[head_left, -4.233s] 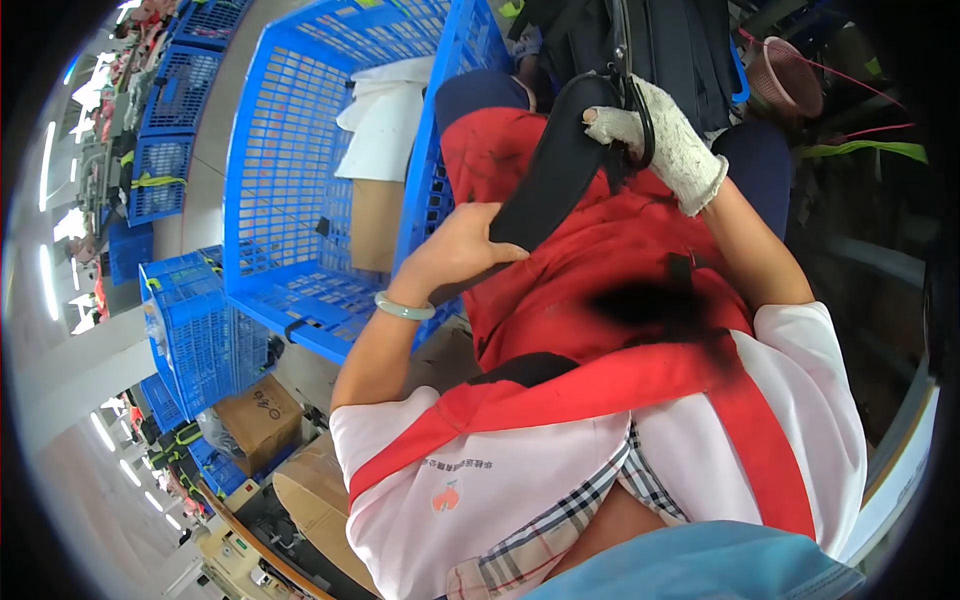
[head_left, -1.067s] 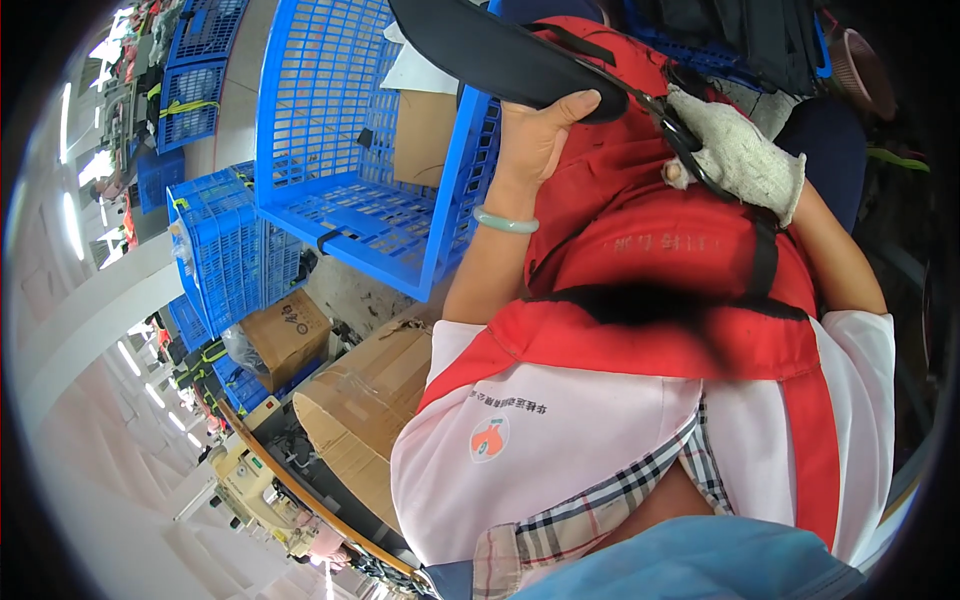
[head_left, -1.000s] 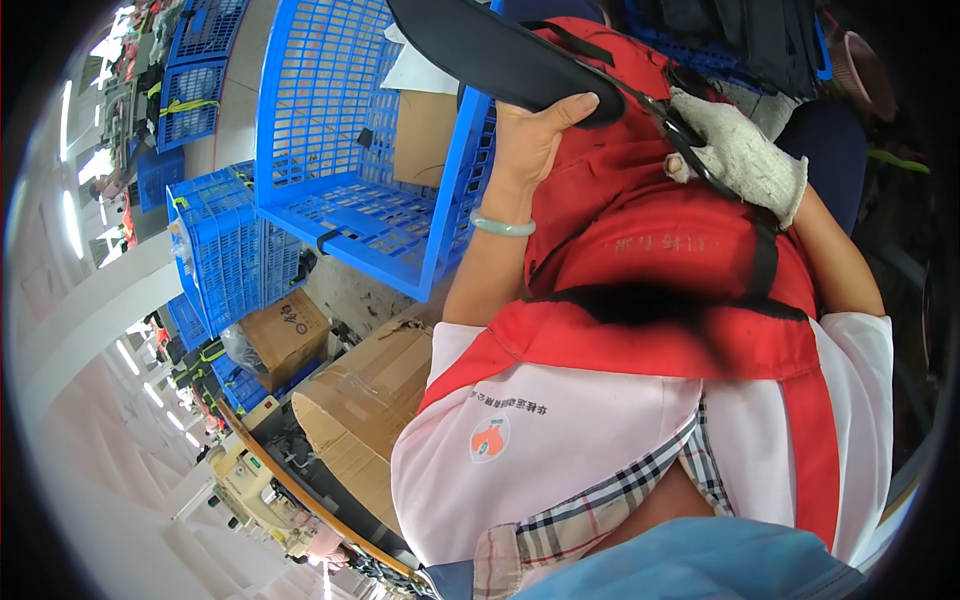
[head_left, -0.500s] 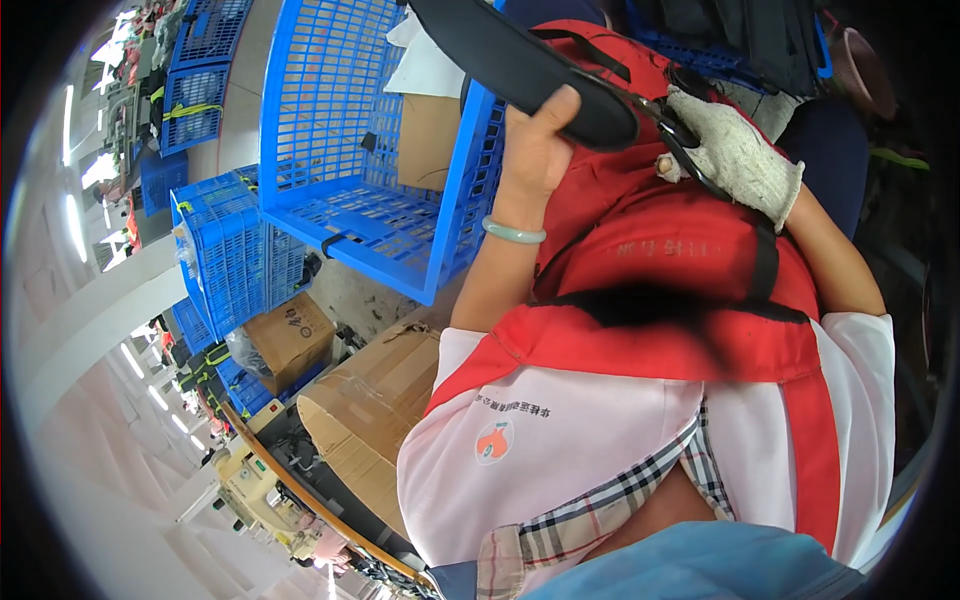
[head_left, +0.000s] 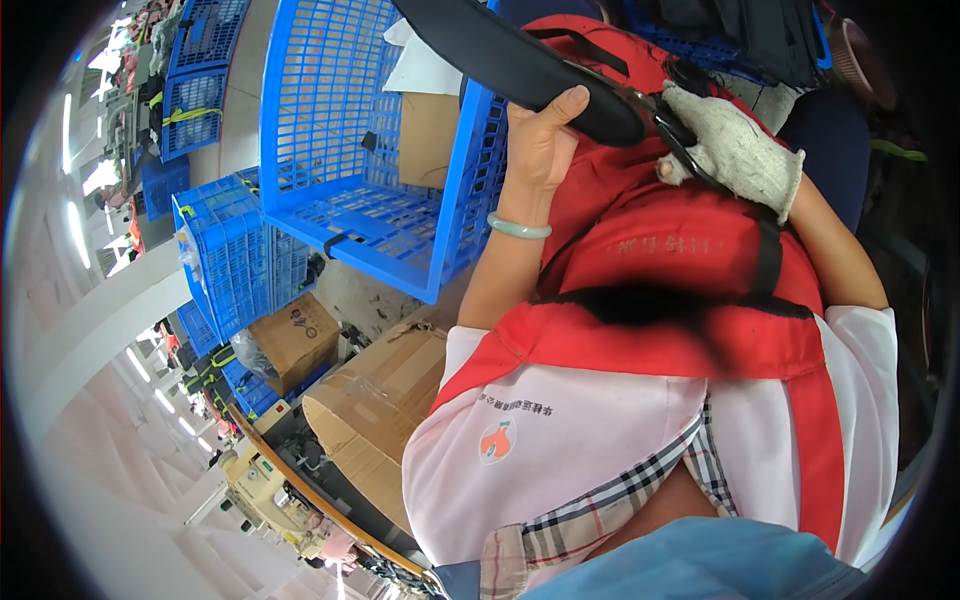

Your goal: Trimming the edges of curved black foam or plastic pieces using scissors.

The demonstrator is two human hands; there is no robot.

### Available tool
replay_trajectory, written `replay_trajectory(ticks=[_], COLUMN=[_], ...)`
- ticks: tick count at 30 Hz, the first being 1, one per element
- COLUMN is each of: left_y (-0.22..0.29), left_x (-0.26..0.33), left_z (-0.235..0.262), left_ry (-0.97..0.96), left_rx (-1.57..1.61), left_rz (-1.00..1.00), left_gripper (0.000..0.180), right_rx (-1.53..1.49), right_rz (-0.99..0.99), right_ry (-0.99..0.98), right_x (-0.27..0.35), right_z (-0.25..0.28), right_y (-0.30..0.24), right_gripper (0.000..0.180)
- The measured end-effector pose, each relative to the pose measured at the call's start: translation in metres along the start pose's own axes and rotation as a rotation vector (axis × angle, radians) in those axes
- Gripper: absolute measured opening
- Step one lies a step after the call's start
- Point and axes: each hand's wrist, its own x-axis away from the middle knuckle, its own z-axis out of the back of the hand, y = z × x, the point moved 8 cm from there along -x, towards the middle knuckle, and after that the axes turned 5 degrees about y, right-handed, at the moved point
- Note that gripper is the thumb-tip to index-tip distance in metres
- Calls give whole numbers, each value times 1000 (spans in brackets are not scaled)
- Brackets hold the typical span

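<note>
The bare left hand (head_left: 545, 140) is closed around a long black padded strap (head_left: 520, 55), thumb laid over its rounded end and fingers wrapped behind, holding it up in front of the chest. The right hand (head_left: 735, 150), in a white knit glove, is curled round the handles of dark scissors (head_left: 668, 118) whose blades point toward the strap's rounded tip — whether the blades are parted or shut is too small to tell. A pale green bangle (head_left: 520, 229) sits on the left wrist.

The strap runs from the left hand up and leftward out of the top of the view, over the edge of a big blue plastic crate (head_left: 350, 130) that holds a cardboard sheet (head_left: 428, 135) and white paper. A red bag with black webbing (head_left: 690, 250) lies bunched on the lap, just under both hands.

As for progress, I judge the trimming at the strap's end to be in hand — scissors meeting the tip, no cut-off scrap visible — so what is finished cannot be read from here, and the strap is not yet set down
</note>
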Motion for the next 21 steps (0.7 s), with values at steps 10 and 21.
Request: replay_trajectory(ticks=[10, 21], left_y=[1, 1], left_x=[1, 7], left_z=[-6, -8], left_ry=[3, -35], left_rx=[20, -19], left_rz=[-2, -11], left_gripper=[33, 34], right_rx=[150, -321], right_rz=[-67, -209], right_ry=[84, 68], right_x=[9, 1], right_z=[4, -8], right_y=[0, 23], right_gripper=[55, 49])
